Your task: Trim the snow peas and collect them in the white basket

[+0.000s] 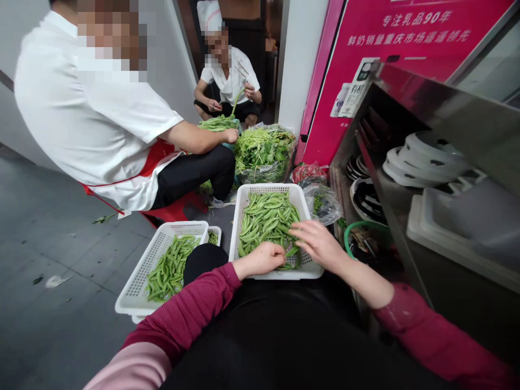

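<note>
lettering (416, 18) on pink panel (323, 127) reads "专注乳品90年"; right hand (316, 238) over pea pods (264, 216).

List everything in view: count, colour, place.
Perforated rectangular plastic baskets: at least three, white, centre and left
Slender pods: uncounted, green, in the baskets
Bagged leafy vegetable heap: one, green, beyond the centre basket
Clear plastic bags: at least two, transparent, right of the heap
Round plastic tub: one, green rim, right of the baskets
Lettered glossy cabinet: one, pink, upper right
Metal shelving: one, grey, far right
Stacked plastic containers: several, white, on the shelving
Other people: two, white shirts, left and top centre
Plastic stool: one, red, beneath left person
Tiled floor: one, grey, left
Left hand: one, maroon sleeve, over centre basket
Right hand: one, maroon sleeve, over centre basket
</note>
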`<state>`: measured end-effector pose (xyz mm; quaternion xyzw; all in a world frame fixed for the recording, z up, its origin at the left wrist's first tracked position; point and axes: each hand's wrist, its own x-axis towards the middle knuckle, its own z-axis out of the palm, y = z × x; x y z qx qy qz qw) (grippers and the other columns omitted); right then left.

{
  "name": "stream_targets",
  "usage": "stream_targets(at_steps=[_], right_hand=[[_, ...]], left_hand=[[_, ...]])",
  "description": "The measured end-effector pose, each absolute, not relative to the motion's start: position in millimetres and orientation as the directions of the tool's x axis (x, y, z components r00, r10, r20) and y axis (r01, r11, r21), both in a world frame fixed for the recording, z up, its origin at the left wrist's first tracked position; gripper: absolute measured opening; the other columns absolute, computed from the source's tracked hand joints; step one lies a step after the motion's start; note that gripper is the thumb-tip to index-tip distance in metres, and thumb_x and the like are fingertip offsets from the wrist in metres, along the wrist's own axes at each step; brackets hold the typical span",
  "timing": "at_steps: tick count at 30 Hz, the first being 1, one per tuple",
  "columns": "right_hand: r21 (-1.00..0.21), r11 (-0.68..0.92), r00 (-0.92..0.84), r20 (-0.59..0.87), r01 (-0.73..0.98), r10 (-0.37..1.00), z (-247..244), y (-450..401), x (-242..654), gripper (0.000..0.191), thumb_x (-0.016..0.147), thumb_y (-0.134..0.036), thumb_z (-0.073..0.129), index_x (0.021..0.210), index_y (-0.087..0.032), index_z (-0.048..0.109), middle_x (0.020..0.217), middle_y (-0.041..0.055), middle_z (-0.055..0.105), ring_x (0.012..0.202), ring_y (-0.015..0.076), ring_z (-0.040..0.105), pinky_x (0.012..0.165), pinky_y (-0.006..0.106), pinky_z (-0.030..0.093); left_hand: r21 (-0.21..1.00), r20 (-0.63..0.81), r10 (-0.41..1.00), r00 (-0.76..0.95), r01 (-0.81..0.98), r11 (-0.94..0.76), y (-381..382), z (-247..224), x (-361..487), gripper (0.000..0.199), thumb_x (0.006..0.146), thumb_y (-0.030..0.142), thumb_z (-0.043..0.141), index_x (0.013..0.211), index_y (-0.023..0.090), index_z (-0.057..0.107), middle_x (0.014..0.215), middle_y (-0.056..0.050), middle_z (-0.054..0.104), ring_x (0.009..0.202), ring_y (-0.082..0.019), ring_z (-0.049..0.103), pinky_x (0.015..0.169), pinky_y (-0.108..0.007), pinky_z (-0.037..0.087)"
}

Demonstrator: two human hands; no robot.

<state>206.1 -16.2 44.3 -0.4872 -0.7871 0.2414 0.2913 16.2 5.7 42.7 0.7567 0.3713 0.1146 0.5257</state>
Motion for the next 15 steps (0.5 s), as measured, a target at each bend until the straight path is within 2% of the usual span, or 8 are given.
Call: stream_targets(at_steps=[1,3,6,8,9,11,13,15], right_hand=[[-0.585,0.485,-0.486,0.170,0.651,0.857,46,-15,205,0.020,0.079,-0.029,0.049,0.090,-0.021,0.063,0.086,0.0070,0.062,0.084,0.0180,0.056,0.079,0.033,0.040],[-0.519,0.517,-0.570,0.068,0.681,0.819,46,-14,198,0.016,0.079,-0.027,0.048,0.083,-0.020,0.062,0.078,0.0050,0.063,0.078,0.0166,0.057,0.074,0.030,0.042],[-0.642,0.313,-0.341,0.084,0.700,0.936,35,-13,189,0.022,0.083,-0.029,0.039,0.083,-0.019,0.059,0.070,0.0021,0.062,0.065,0.0138,0.058,0.065,0.026,0.044],[-0.755,0.167,-0.133,0.106,0.634,0.985,23,-10,191,0.029,0.087,-0.031,0.031,0.087,-0.017,0.056,0.069,0.0017,0.061,0.058,0.0121,0.058,0.060,0.025,0.045],[-0.763,0.128,-0.077,0.102,0.634,0.992,17,-6,195,0.030,0.087,-0.031,0.029,0.089,-0.016,0.056,0.071,0.0025,0.062,0.058,0.0118,0.059,0.059,0.025,0.045],[-0.627,0.150,-0.151,0.052,0.765,0.987,2,2,203,0.027,0.086,-0.027,0.032,0.090,-0.016,0.057,0.082,0.0057,0.062,0.067,0.0130,0.060,0.063,0.025,0.046],[-0.335,0.302,-0.363,-0.136,0.892,0.922,-14,8,208,0.020,0.083,-0.020,0.040,0.089,-0.016,0.059,0.090,0.0090,0.061,0.077,0.0161,0.061,0.067,0.027,0.045],[-0.137,0.453,-0.471,-0.338,0.881,0.815,-30,10,205,0.018,0.078,-0.013,0.045,0.084,-0.015,0.062,0.088,0.0120,0.062,0.079,0.0198,0.061,0.068,0.030,0.046]], left_hand=[[0.868,-0.167,0.687,0.708,0.436,-0.238,7,44,17,0.016,0.067,0.017,0.044,0.054,0.013,0.053,0.048,0.004,0.045,0.047,-0.005,0.037,0.047,-0.017,0.030],[0.862,-0.078,0.743,0.665,0.419,-0.285,7,43,20,0.017,0.067,0.017,0.043,0.053,0.013,0.052,0.049,0.004,0.045,0.050,-0.006,0.037,0.049,-0.016,0.030],[0.932,-0.088,0.878,0.470,0.349,-0.094,7,36,23,0.017,0.068,0.018,0.041,0.057,0.013,0.052,0.046,0.004,0.042,0.045,-0.005,0.036,0.043,-0.016,0.028],[0.966,-0.213,0.899,0.382,0.223,0.134,7,28,22,0.016,0.069,0.020,0.038,0.060,0.014,0.050,0.042,0.006,0.037,0.036,-0.004,0.032,0.037,-0.015,0.024],[0.958,-0.279,0.884,0.375,0.168,0.231,7,24,20,0.016,0.070,0.021,0.037,0.062,0.014,0.049,0.041,0.007,0.035,0.032,-0.003,0.030,0.034,-0.015,0.021],[0.927,-0.374,0.837,0.400,0.120,0.356,6,17,17,0.015,0.069,0.021,0.038,0.063,0.013,0.049,0.043,0.007,0.038,0.029,-0.003,0.031,0.030,-0.014,0.020],[0.899,-0.431,0.791,0.435,0.130,0.418,6,11,14,0.013,0.068,0.018,0.040,0.065,0.012,0.051,0.049,0.004,0.045,0.030,-0.003,0.036,0.030,-0.014,0.022],[0.885,-0.454,0.773,0.442,0.125,0.448,6,7,12,0.013,0.066,0.015,0.041,0.069,0.011,0.053,0.055,0.003,0.050,0.032,-0.002,0.038,0.030,-0.014,0.025]])
